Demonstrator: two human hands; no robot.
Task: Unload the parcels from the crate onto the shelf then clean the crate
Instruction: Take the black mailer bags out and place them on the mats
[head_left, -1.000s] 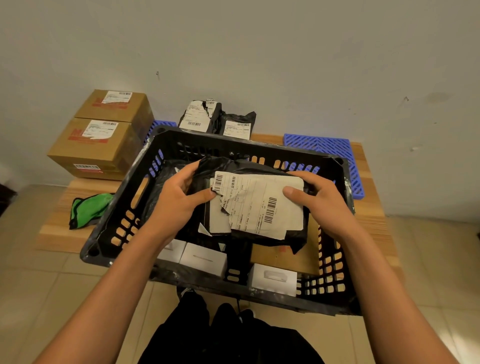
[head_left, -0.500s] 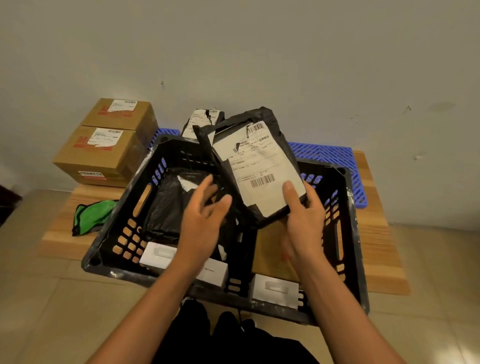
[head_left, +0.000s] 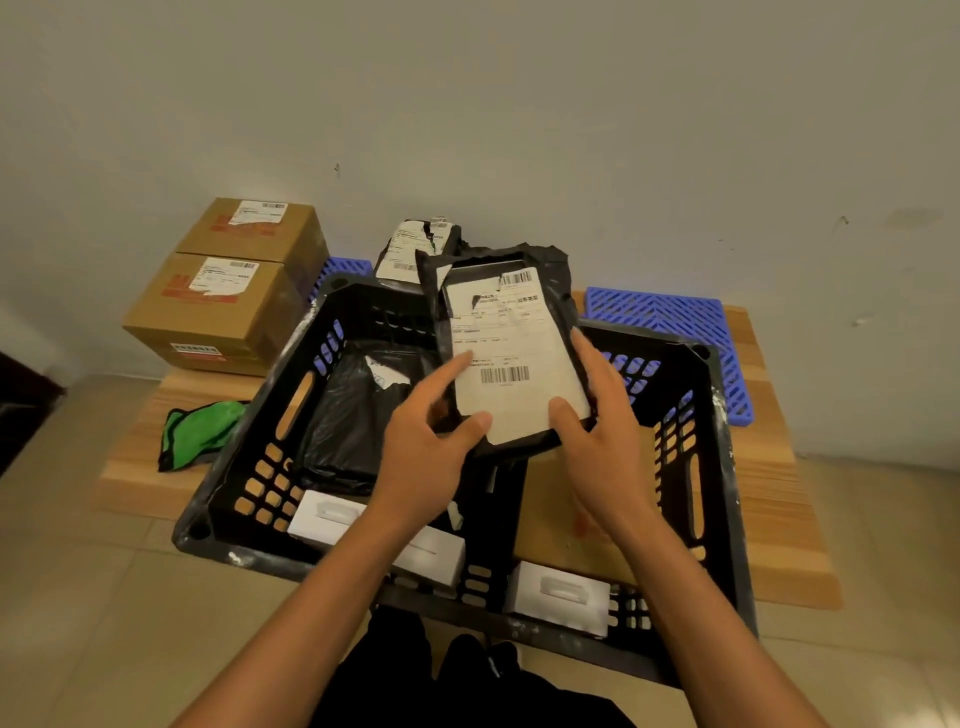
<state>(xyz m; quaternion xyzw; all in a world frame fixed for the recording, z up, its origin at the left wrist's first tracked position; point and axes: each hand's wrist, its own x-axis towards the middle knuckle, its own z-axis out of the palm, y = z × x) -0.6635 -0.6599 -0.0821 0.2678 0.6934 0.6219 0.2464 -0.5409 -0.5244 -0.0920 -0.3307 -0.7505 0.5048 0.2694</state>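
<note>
A black plastic crate (head_left: 244, 421) sits on a low wooden shelf (head_left: 774, 483). Above its middle I hold a black bag parcel (head_left: 511, 338) with a white barcode label, tilted up towards the wall. My right hand (head_left: 597, 436) grips its lower right corner, thumb on the label. The thumb and forefinger of my left hand (head_left: 426, 452) lie on the label's lower left. Inside the crate lie another black bag parcel (head_left: 353, 421), a flat brown cardboard parcel (head_left: 556, 519) and three small white boxes (head_left: 561, 592).
Two stacked cardboard boxes (head_left: 223, 306) stand on the shelf's back left. A torn-label black parcel (head_left: 410, 249) leans by the wall behind the crate. A blue plastic grid (head_left: 670, 317) lies at the back right, and a green cloth (head_left: 197, 431) lies left of the crate.
The black parcel was lifted out of the crate and tipped upright. My left hand let go of it, then came back to touch the label, while my right hand kept hold.
</note>
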